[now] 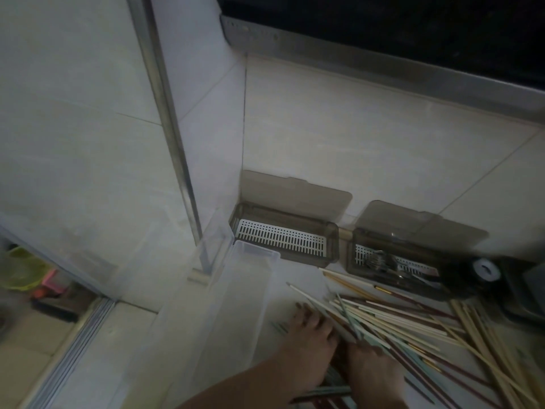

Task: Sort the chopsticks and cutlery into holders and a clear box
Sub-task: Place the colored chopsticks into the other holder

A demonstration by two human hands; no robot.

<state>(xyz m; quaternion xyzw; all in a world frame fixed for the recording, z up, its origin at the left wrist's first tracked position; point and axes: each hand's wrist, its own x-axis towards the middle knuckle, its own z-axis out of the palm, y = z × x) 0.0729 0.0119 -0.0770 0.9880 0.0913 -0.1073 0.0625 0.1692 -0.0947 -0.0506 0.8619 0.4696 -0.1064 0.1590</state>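
Two hands dig in a pile of chopsticks (413, 320) on the counter. Left of them lies the clear box (224, 305). The left hand (309, 329) rests spread on the sticks. The right hand (371, 370) curls round some. Behind sit one holder (283, 234), then another holder (392, 255) with forks (380, 261).

Left hand (309, 329): forearm enters from the bottom edge, palm down, fingers spread and slightly bent.
Right hand (374, 367): just beside the left, back up, fingers curled; blurred, grip unclear.
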